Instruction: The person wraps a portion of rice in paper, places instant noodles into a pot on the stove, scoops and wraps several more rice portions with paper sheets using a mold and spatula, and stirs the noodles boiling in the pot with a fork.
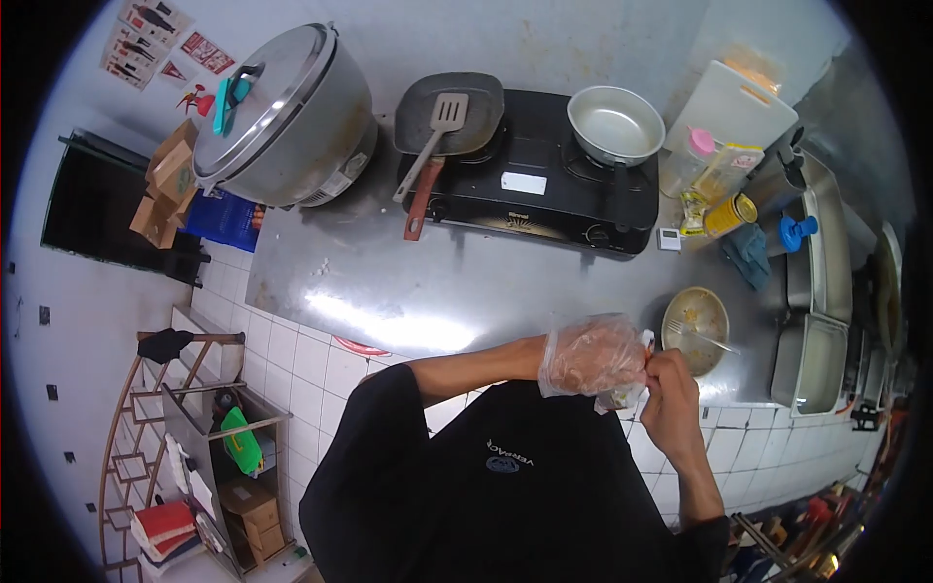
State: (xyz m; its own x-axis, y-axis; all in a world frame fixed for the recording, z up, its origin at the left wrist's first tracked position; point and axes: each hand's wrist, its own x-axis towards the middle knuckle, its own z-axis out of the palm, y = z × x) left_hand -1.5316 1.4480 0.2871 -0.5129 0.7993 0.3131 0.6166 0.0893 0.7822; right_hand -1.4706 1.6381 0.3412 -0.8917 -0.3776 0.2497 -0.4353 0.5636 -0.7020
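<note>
Clear plastic point(558, 377): it could tear or bunch up, if the right hand point(671, 389) tugs hard at the edge it seems to pinch.
Fork point(717, 343): its handle crosses the rim, so a stray swing of the right hand might flip it out.
Bowl point(677, 363): just ahead of the right hand, near enough for a knuckle to nudge.
Left hand point(595, 367): covered by the plastic; its grip cannot be told.
Plastic's place: around the left hand, its edge meeting the right fingertips.
</note>
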